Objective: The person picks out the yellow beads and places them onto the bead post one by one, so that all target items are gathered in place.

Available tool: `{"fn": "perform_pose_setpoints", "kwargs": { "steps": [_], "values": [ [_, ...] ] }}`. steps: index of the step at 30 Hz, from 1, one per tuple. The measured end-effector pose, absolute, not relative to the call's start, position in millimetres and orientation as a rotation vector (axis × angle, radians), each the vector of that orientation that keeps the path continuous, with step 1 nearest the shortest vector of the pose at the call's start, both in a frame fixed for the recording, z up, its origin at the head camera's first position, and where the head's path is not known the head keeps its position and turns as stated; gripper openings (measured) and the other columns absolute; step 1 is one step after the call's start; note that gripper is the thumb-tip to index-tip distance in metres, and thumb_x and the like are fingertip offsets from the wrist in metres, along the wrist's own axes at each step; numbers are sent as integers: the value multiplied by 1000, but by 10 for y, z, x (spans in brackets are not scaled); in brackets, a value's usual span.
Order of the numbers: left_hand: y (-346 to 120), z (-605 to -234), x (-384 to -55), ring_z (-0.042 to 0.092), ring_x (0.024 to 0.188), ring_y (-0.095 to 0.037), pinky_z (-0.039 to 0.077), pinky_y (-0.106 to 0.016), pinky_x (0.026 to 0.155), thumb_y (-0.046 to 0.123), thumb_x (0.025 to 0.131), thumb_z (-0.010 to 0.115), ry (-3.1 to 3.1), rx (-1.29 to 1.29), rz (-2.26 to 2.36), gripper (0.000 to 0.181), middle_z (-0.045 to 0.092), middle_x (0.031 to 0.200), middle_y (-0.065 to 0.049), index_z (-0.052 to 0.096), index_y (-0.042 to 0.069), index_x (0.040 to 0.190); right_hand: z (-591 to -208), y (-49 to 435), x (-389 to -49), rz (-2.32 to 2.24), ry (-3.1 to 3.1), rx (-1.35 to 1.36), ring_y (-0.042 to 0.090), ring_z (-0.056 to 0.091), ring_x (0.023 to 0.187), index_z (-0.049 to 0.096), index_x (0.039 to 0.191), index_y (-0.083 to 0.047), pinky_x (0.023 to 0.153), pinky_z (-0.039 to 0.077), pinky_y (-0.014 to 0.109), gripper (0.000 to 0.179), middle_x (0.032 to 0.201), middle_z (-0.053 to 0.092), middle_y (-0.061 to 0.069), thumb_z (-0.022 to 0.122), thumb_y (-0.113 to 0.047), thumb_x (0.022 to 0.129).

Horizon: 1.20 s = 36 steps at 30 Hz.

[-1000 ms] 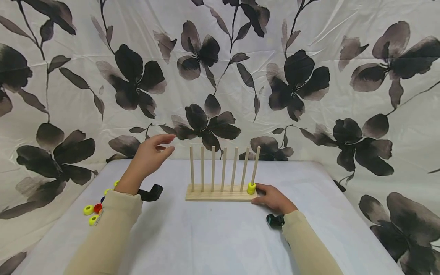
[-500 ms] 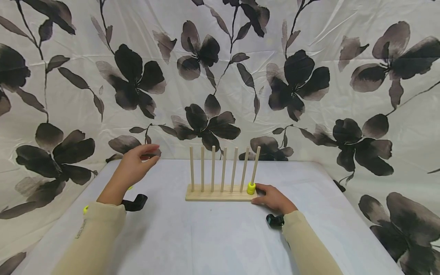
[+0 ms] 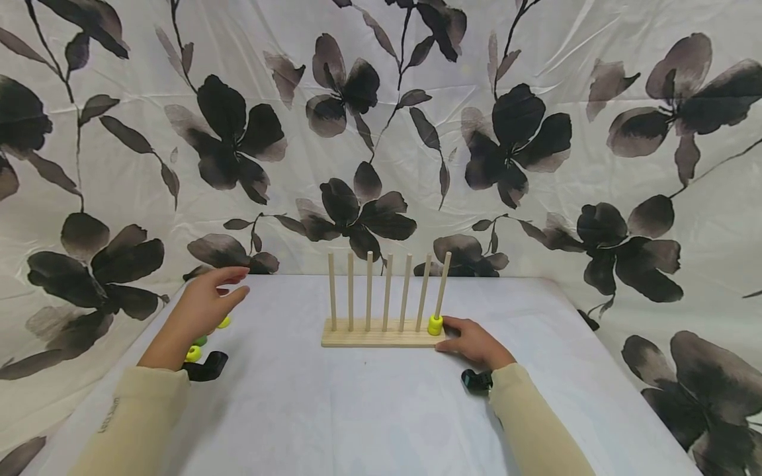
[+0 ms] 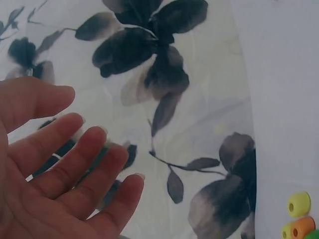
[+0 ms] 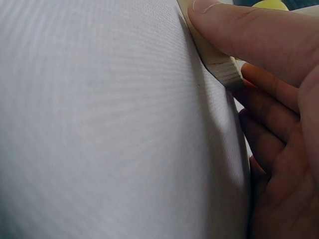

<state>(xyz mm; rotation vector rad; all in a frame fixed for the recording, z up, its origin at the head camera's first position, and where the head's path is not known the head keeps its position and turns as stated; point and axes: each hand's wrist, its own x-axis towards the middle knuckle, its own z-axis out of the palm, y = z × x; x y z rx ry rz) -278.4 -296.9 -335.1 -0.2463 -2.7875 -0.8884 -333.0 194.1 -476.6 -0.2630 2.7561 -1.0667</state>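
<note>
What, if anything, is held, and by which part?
The right hand grips the wooden rack's base at its right end; the left hand holds nothing.

Green bead (image 4: 312, 234) cut off in left wrist view; wooden base (image 5: 223, 69) partly behind right hand's fingers (image 5: 261, 35).

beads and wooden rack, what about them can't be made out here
Head view: how many loose beads there are; the left grip and sleeve may hide some.
Left wrist view: the whole green bead; the frame's corner cuts it off.
Right wrist view: most of the wooden rack; the top edge and right grip hide it. The yellow bead is mostly hidden likewise.
</note>
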Motion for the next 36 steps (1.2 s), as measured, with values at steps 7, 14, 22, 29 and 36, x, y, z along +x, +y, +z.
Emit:
{"fn": "perform_pose_setpoints", "kwargs": {
  "steps": [7,14,22,29,36],
  "values": [
    [-3132,-3466,-2789,48,122,-45,48,-55,97,31,98,55,-2862,-199,-820,54,50,136,-26,46,-1,140,-4769,1945,-3335,-1070,2760,-268,36,29,145,45,146,-19,116,25,58,77,153,40,12,76,-43,80],
    [-3292,-3562,-2800,46,122,-49,48,-58,93,36,97,55,-2954,-133,-798,60,48,136,-30,43,-2,141,-4777,1943,-3328,-1075,2759,-271,36,30,144,46,146,-19,116,25,58,76,152,41,12,76,-42,80],
    [-3397,-3749,-2845,45,123,-48,47,-59,95,32,95,59,-3010,-63,-790,59,50,135,-31,44,-5,139,-4767,1940,-3318,-1072,2757,-268,37,30,144,46,145,-19,115,25,59,76,152,41,13,77,-41,80],
    [-3484,-3876,-2872,51,115,-47,50,-57,90,27,95,59,-3058,32,-752,55,51,132,-32,46,-6,137,-4765,1935,-3327,-1064,2757,-263,36,30,144,46,145,-19,115,25,59,76,152,41,12,77,-42,80],
    [-3590,-3972,-2874,54,109,-45,48,-58,90,28,95,58,-3112,109,-744,55,48,132,-34,46,-7,135,-4772,1944,-3347,-1065,2756,-266,36,29,145,44,147,-20,115,26,59,76,153,39,11,76,-42,81]
  ]
}}
